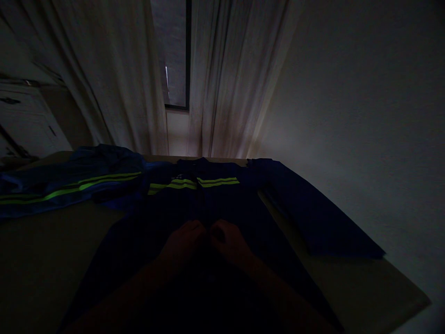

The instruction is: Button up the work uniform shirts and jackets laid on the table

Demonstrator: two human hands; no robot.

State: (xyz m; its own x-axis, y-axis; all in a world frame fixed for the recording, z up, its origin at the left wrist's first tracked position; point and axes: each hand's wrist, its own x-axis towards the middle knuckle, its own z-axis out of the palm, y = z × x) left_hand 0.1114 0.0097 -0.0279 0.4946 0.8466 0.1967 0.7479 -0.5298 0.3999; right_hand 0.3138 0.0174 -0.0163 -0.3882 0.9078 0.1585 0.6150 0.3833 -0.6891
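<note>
Head view: both hands low over a dark blue jacket (222, 202)

Jacket spread on brownish surface (368, 283), lime stripes (218, 182) across chest, one sleeve (327, 218) laid out right. Left hand (188, 233) and right hand (226, 233) near each other at its middle, fingers curled; too dark to tell whether pinching cloth. Rumpled striped garment (104, 162) left. Curtains (121, 93) beyond.

left hand (187, 230) and right hand (226, 232): hold too dark to make out | dark jacket (225, 202): hem cut off by the bottom edge | chest lettering (178, 176): too small to read | striped blue garment (83, 169): cut off by the left edge | curtains (118, 69): tops out of frame
</note>
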